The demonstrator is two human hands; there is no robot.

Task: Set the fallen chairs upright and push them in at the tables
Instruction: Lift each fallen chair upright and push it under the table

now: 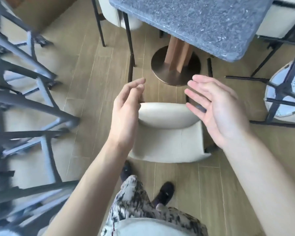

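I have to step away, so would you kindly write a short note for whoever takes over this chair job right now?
Left hand: open, beside the near chair's backrest, holding nothing.
Right hand: open, above the same backrest, holding nothing.
The cream chair in front stands upright, facing the grey table but still pulled out from it.
Another chair lies tipped over at the right, legs showing. More upturned chairs sit at the left, blurred.
Done: the near chair is upright.
Left: push it in, then right the fallen ones and push them in.

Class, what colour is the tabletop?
Speckled dark grey tabletop, clearest in the head view.
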